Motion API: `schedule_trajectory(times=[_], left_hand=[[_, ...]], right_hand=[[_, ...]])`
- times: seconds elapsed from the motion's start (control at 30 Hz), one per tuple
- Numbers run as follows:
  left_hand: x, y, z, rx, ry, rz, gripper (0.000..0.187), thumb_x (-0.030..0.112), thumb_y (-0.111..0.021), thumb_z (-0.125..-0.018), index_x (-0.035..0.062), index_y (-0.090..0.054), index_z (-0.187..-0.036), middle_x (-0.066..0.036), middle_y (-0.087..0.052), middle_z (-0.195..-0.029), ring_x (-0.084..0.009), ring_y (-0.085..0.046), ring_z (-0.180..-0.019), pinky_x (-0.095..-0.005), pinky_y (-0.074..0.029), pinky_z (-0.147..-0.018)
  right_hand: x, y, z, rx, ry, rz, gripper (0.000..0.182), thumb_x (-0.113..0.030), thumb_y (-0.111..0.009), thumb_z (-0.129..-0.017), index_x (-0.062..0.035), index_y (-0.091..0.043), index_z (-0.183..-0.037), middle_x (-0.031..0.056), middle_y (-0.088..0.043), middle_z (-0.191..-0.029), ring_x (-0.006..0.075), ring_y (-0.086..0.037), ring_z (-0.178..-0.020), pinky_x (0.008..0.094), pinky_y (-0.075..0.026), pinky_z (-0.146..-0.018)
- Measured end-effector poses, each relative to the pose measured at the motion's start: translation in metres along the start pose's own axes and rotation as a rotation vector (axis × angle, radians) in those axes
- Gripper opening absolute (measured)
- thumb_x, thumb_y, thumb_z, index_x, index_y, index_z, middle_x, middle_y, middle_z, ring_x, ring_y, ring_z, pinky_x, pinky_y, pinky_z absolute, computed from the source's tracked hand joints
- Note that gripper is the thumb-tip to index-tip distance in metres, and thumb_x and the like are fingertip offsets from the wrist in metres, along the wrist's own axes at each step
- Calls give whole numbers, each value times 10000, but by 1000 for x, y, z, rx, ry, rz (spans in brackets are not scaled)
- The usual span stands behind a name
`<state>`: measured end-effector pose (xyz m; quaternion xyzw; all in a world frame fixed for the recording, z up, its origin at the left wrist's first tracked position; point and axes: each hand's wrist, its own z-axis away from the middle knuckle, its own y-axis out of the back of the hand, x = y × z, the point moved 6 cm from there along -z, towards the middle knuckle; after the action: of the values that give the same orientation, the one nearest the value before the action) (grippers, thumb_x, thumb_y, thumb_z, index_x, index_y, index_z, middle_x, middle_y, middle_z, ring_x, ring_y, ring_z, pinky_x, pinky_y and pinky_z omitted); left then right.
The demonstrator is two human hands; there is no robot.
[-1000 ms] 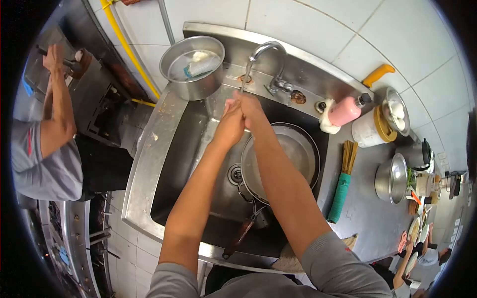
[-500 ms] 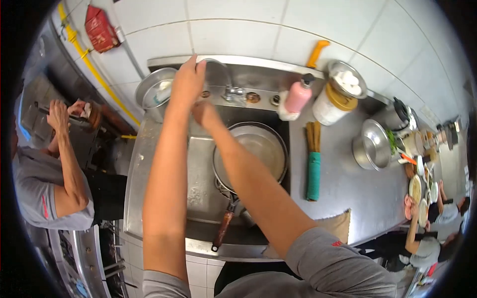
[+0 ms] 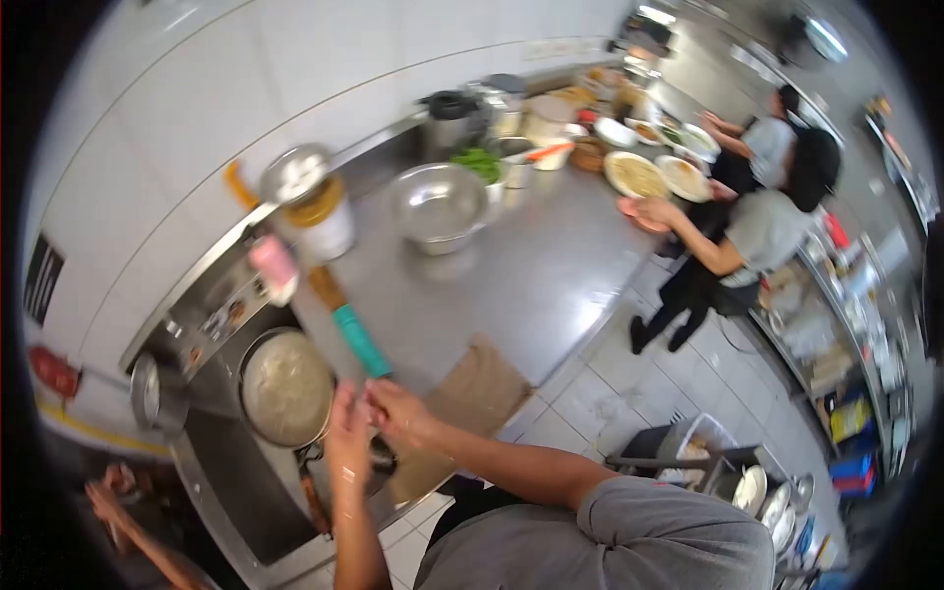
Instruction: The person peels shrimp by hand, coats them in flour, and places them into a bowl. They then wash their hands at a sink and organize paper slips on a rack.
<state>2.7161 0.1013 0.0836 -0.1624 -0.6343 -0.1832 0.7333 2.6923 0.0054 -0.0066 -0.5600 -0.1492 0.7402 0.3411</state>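
Observation:
My left hand [image 3: 346, 428] is raised by the sink's right edge, its fingers stretched upward and nothing visible in it. Close beside it, my right hand [image 3: 398, 408] has curled fingers pointing toward the left one; whether anything is in them is hidden. Small drops show around my left wrist. Just left of my hands, a wide pan [image 3: 287, 386] with cloudy liquid rests at the sink. Its brown handle [image 3: 315, 503] points toward me. A wooden-stick bundle with a green wrap [image 3: 360, 339] lies just beyond my hands. A brown cloth [image 3: 477, 393] lies to their right.
On the steel counter [image 3: 531, 285] stand a metal bowl [image 3: 440, 206], a pink bottle [image 3: 272, 264] and a tub [image 3: 323, 221] under a bowl of white pieces. Two people work at plates [image 3: 634, 175] on the right. Another person's hands [image 3: 118, 497] show lower left.
My view has swung right, bringing more counter and floor in. My hands have left the tap area and come back toward me, beside the pan.

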Motion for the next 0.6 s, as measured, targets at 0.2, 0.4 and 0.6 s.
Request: schedule_trajectory(times=[0.2,0.4,0.6], left_hand=[[-47,-250,119,-571,180,140,610,142,-630,-943,57,-327,-1465,-148,-395,-1480,-230,-484,-1271,-348,-468,-963],[-132,-515,203,-989,842,215,505,279,-683,-907,27,-446,-1275,-137,-568,-1113,-269,-595,-986,-438,-513,-862],[-151,-694,257,-1039,1032,145,621,530,-698,-810,53,-480,-1142,-151,-543,-889,-308,-565,-780,-462,-523,-746]], right_hand=[[-161,219,106,459,513,-267,374,-477,-496,-999,-134,-543,-858,-41,-451,-602,61,-353,-476,231,-281,-432],[-203,441,304,1093,896,-30,422,-510,-510,-978,-102,-574,-892,-10,-508,-626,80,-452,-532,236,-364,-485],[-185,562,460,1583,824,345,325,-354,-607,-903,-39,-614,-983,101,-648,-767,190,-606,-680,349,-489,-625]])
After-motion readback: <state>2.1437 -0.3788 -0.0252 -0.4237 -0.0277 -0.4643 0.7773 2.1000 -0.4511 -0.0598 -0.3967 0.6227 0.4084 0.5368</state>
